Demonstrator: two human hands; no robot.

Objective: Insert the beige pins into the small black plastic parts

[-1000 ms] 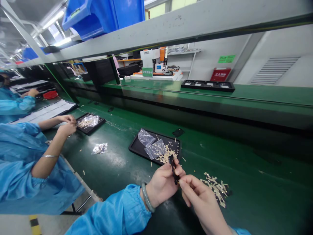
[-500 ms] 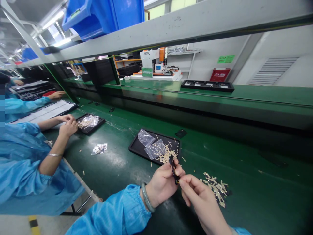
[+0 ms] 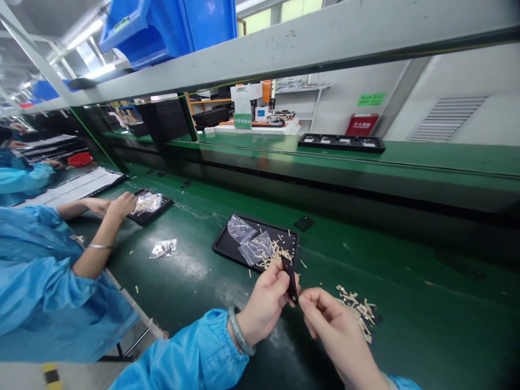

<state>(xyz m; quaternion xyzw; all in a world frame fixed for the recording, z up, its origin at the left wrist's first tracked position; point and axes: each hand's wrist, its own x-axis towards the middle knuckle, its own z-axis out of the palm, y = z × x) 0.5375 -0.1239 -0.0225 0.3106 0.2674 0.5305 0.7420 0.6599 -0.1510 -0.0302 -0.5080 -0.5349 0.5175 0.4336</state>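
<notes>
A thin black part (image 3: 290, 279) is pinched between the thumb and fingers of my left hand (image 3: 268, 300), which wears a bracelet. Close to the part's lower end, my right hand (image 3: 331, 319) has thumb and forefinger pressed together; whatever may be between them is too small to make out. Behind my left hand lies a black tray (image 3: 227, 250) with clear plastic bags (image 3: 258, 247) and many small cream strips (image 3: 278, 253). To the right of my right hand, a loose pile of strips and dark bits (image 3: 359, 310) rests on the green table.
At left, a co-worker's hands (image 3: 122, 205) are over another black tray (image 3: 148, 218). A small clear bag (image 3: 163, 248) and a flat black piece (image 3: 304, 223) lie on the table (image 3: 426, 325). A raised ledge (image 3: 439, 160) runs behind, holding a long black tray (image 3: 341, 143).
The black part in my left hand has turned, showing more of its flat side. My right fingertips have come slightly away from it. The co-worker's near hand has moved towards their tray.
</notes>
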